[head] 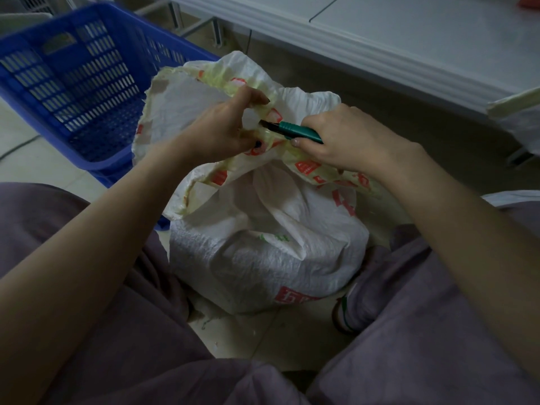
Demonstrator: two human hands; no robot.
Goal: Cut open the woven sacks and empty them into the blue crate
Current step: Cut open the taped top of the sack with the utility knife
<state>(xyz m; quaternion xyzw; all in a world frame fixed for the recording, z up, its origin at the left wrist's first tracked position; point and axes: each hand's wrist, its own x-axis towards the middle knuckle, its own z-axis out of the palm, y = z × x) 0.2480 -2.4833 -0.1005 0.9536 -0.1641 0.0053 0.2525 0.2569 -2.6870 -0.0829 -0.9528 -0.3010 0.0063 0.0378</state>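
Fingers first: my left fingers (254, 98) are pinching a fold of the sack's (263, 244) taped, bunched mouth, index above and thumb below, and are pulling it up taut. My right fingers (314, 124) are curling tight round a green knife (295, 131), thumb pressing its near side. Its blade (267, 124) is pointing straight at my left thumb, and only a little sack cloth is lying between them. I cannot tell whether the edge is biting in yet.

The sack is standing on the floor (263, 331) between my knees, full and rounded below the neck. The crate (87, 83) is sitting just beside it, to my left and further out. A white bench (409, 39) is running along behind.

I am judging the cut as barely begun, with nothing tipped out so far. The main danger is the cutting line: I am pushing towards my own holding fingers, so if the woven cloth or tape gives suddenly, the blade is going to run into my thumb. Slack cloth would also make the blade skid. Once the neck is open, the sack could slump and spill onto the floor, because nothing but my pinch is steadying it.
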